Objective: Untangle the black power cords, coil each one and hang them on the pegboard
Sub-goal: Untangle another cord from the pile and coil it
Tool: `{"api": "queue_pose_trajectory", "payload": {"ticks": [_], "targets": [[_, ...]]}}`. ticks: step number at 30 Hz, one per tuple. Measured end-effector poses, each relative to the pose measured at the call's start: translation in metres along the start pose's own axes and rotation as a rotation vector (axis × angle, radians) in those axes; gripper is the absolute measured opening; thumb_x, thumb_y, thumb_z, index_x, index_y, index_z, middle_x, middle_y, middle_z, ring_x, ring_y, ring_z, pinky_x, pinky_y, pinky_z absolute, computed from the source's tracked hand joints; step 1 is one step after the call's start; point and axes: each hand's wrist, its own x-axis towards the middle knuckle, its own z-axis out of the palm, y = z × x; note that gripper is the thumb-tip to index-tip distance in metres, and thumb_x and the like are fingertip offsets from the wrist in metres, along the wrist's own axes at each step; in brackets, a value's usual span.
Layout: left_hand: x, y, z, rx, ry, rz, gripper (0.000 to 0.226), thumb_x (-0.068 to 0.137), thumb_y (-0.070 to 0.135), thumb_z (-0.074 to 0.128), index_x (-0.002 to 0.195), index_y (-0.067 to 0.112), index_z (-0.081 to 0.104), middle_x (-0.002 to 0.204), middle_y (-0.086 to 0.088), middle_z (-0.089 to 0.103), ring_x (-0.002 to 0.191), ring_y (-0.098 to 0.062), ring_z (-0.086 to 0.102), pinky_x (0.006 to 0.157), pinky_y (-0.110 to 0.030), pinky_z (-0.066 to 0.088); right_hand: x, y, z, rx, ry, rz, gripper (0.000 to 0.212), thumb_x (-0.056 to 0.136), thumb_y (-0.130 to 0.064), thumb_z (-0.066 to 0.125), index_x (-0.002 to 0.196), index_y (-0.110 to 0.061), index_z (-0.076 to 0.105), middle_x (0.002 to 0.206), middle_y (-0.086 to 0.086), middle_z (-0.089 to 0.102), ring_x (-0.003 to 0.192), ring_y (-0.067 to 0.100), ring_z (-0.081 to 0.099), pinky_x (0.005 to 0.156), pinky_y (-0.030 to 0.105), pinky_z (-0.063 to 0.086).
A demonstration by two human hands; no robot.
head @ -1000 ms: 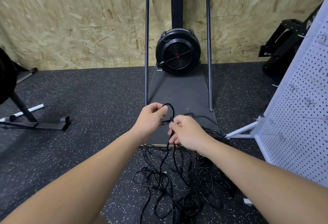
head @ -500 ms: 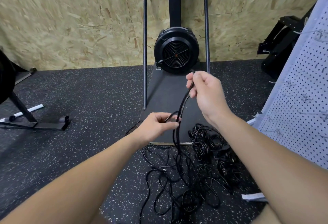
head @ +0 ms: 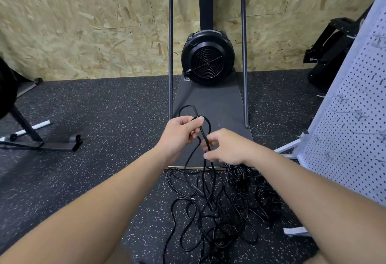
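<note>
Our left hand (head: 179, 134) curls round a raised loop of black cord (head: 195, 113), our right hand (head: 226, 148) pinches the same cord just beside it, above the tangled cords (head: 208, 211) on the floor, the pegboard (head: 351, 130) at far right.

open floor (head: 104, 117) left, pegboard (head: 355, 127) right, machine frame (head: 243, 54) ahead

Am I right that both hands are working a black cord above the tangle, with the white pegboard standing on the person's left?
Not quite: the head view shows the white pegboard on the person's right. The rest holds: the left hand and right hand both grip a black cord above the tangle.
</note>
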Motion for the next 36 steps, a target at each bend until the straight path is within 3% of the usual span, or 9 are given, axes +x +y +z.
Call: {"api": "queue_pose_trajectory", "payload": {"ticks": [7,11,14,17,22,24,28,31,36], "targets": [[0.005,-0.004,-0.006,-0.048,0.019,-0.013,0.031,0.105,0.028,0.074,0.080,0.014,0.061,0.071,-0.002,0.055,0.059,-0.010,0.042,0.054,-0.022,0.029,0.007,0.014,0.002,0.000,-0.014,0.050,0.016,0.105,-0.023,0.066,0.099,-0.013,0.077,0.096,0.007,0.082,0.086,0.022,0.082,0.085,0.050,0.065],[0.006,-0.002,-0.011,-0.104,-0.003,-0.031,0.009,0.103,0.010,0.064,0.097,0.011,0.071,0.077,-0.001,0.057,0.062,-0.011,0.043,0.056,-0.022,0.031,0.006,0.007,-0.013,0.028,0.107,-0.007,0.026,0.109,-0.025,0.058,0.095,-0.013,0.077,0.087,-0.003,0.081,0.070,0.015,0.077,0.069,0.038,0.058],[0.003,-0.008,-0.008,-0.016,-0.058,-0.068,0.026,0.095,0.003,0.062,0.114,0.005,0.080,0.079,-0.004,0.053,0.061,-0.012,0.042,0.056,-0.021,0.035,0.000,-0.009,-0.027,0.184,0.283,-0.109,0.027,0.111,-0.024,0.057,0.097,-0.013,0.078,0.077,-0.003,0.078,0.055,0.006,0.058,0.055,0.020,0.045],[-0.008,-0.018,0.000,0.144,-0.247,-0.097,0.031,0.096,0.003,0.063,0.120,0.012,0.081,0.081,-0.005,0.052,0.067,-0.013,0.042,0.061,-0.024,0.037,0.000,-0.020,-0.036,0.414,0.447,-0.178,0.024,0.110,-0.025,0.059,0.100,-0.013,0.078,0.083,0.003,0.078,0.064,0.015,0.055,0.063,0.026,0.045],[-0.020,-0.025,0.013,0.258,-0.327,-0.084,0.008,0.101,0.019,0.077,0.098,0.016,0.084,0.078,-0.004,0.057,0.076,-0.023,0.041,0.064,-0.029,0.036,0.005,-0.024,-0.038,0.570,0.513,-0.197,0.025,0.109,-0.025,0.061,0.105,-0.007,0.077,0.092,0.013,0.079,0.069,0.020,0.056,0.071,0.038,0.048],[-0.018,-0.027,0.012,0.263,-0.293,-0.059,0.025,0.102,0.027,0.078,0.091,0.004,0.077,0.078,-0.009,0.054,0.076,-0.025,0.038,0.064,-0.032,0.034,0.006,-0.022,-0.038,0.612,0.499,-0.203,0.020,0.110,-0.022,0.061,0.114,-0.011,0.077,0.099,0.010,0.081,0.072,0.016,0.062,0.072,0.034,0.054],[-0.010,-0.020,0.008,0.162,-0.122,-0.040,0.025,0.104,0.023,0.076,0.086,0.005,0.074,0.078,-0.007,0.062,0.067,-0.017,0.045,0.060,-0.028,0.035,0.007,-0.009,-0.036,0.305,0.575,-0.054,0.015,0.105,-0.031,0.068,0.116,-0.027,0.076,0.098,-0.008,0.080,0.070,0.006,0.075,0.071,0.030,0.055],[-0.004,-0.009,0.004,0.101,-0.094,-0.033,0.021,0.104,0.020,0.074,0.088,0.008,0.071,0.079,-0.008,0.064,0.063,-0.013,0.047,0.058,-0.024,0.034,0.006,0.005,-0.035,0.166,0.405,0.048,0.015,0.105,-0.026,0.064,0.099,-0.024,0.077,0.085,-0.004,0.081,0.071,0.013,0.078,0.069,0.036,0.059],[0.001,-0.002,0.007,0.030,-0.090,-0.012,0.025,0.106,0.023,0.072,0.086,0.008,0.071,0.080,-0.009,0.066,0.063,-0.012,0.048,0.060,-0.024,0.036,0.006,0.019,-0.006,0.121,-0.103,0.100,0.011,0.104,-0.020,0.072,0.114,-0.014,0.072,0.106,0.005,0.078,0.090,0.017,0.081,0.072,0.029,0.062]]}}
